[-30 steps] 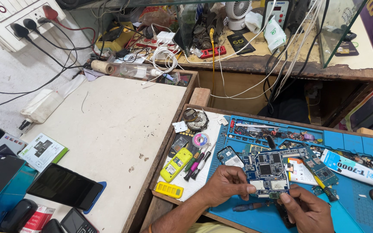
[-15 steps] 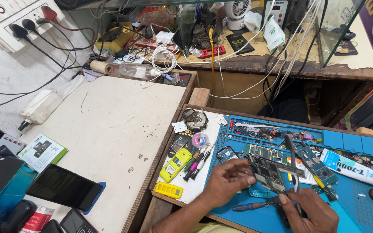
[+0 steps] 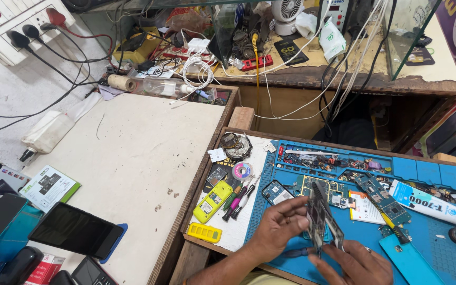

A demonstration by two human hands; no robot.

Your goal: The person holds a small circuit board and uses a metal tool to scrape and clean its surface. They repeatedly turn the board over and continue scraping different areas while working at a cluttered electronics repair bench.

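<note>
My left hand (image 3: pixel 278 227) and my right hand (image 3: pixel 357 264) hold a dark phone circuit board (image 3: pixel 322 216) between them, turned up on its edge above the blue repair mat (image 3: pixel 428 248). My left fingers pinch its left side, and my right fingers grip its lower end. Under my hands a screwdriver with a blue handle (image 3: pixel 295 253) lies on the mat.
A yellow phone shell (image 3: pixel 212 201), a yellow keypad strip (image 3: pixel 204 232), screwdrivers (image 3: pixel 240 198) and a tape roll (image 3: pixel 242 171) lie on the white sheet left of the mat. A glue tube (image 3: pixel 428 202) and loose boards (image 3: pixel 381 198) lie to the right. Phones (image 3: pixel 75 230) rest on the white table (image 3: pixel 133 153).
The circuit board lay flat on the mat under my hands. I have lifted it and turned it up on its edge.
</note>
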